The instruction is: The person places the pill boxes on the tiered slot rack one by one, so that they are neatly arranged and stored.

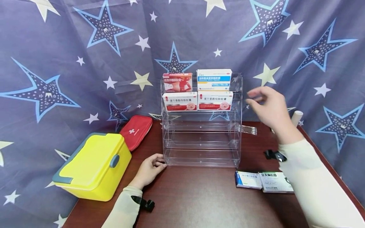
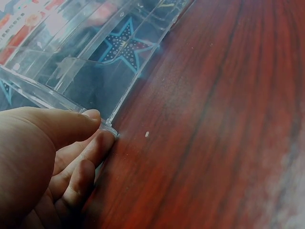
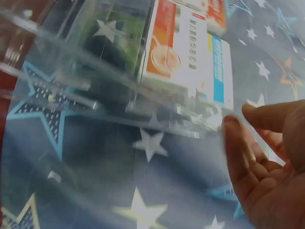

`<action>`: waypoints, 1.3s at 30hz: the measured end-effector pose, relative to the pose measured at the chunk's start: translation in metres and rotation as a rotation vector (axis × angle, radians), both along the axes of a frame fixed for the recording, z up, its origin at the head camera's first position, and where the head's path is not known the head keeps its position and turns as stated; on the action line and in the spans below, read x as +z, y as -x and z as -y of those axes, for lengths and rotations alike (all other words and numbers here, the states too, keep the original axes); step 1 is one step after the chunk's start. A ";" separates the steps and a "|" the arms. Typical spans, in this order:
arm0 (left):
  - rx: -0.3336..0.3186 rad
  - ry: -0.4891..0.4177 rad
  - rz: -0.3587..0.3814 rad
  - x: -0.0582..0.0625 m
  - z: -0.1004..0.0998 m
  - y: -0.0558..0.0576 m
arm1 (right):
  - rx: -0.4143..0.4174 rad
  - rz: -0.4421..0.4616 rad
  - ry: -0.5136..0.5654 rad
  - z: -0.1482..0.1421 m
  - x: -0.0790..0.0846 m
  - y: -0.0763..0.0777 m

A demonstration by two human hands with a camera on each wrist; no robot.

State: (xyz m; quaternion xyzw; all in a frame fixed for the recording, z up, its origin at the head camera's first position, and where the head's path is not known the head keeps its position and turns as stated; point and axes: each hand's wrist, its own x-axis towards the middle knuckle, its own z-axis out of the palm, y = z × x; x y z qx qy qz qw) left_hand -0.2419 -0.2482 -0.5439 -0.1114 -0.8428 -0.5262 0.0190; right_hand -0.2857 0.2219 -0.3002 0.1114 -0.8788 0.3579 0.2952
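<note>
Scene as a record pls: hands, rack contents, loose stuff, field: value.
Left hand: pinches the lower left corner of the clear rack
Right hand: raised beside the rack's upper right, holding nothing
Top row: red box left, blue-and-white box right
Row below: left red-and-white box, right red-and-white box
Table right: two flat-lying boxes, end to end
Table left: yellow case, lid shut; red first-aid pouch behind it
</note>
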 end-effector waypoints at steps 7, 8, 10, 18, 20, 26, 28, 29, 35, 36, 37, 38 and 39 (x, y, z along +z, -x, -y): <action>0.002 0.001 0.004 0.001 -0.001 -0.001 | -0.019 0.070 0.020 -0.083 -0.054 -0.051; 0.004 0.003 0.005 0.001 -0.001 -0.001 | -0.027 0.090 0.007 -0.097 -0.064 -0.058; 0.006 0.006 0.006 0.001 -0.001 -0.001 | -0.053 0.134 -0.015 -0.125 -0.085 -0.071; 0.008 -0.003 0.009 0.000 0.000 0.000 | -0.200 0.262 -0.063 -0.216 -0.165 -0.108; 0.013 -0.005 0.007 0.000 0.001 0.000 | -0.216 0.305 -0.102 -0.229 -0.178 -0.112; 0.001 -0.008 0.005 -0.001 0.002 0.000 | -0.141 0.430 -0.195 -0.253 -0.200 -0.118; 0.001 -0.014 0.003 -0.001 0.002 0.000 | -0.097 0.439 -0.206 -0.257 -0.204 -0.119; 0.005 -0.018 0.002 -0.001 0.003 0.000 | -0.078 0.449 -0.211 -0.259 -0.205 -0.119; 0.002 -0.023 0.012 -0.001 0.003 -0.001 | -0.009 0.585 -0.226 -0.266 -0.208 -0.121; -0.003 -0.023 0.013 -0.001 0.002 -0.001 | -0.004 0.610 -0.227 -0.267 -0.208 -0.121; -0.005 -0.024 0.016 -0.001 0.002 -0.001 | -0.002 0.631 -0.228 -0.268 -0.208 -0.121; -0.007 -0.026 0.016 -0.001 0.002 -0.001 | -0.004 0.654 -0.234 -0.269 -0.208 -0.122; -0.007 -0.028 0.016 -0.001 0.001 0.000 | -0.001 0.672 -0.236 -0.270 -0.208 -0.122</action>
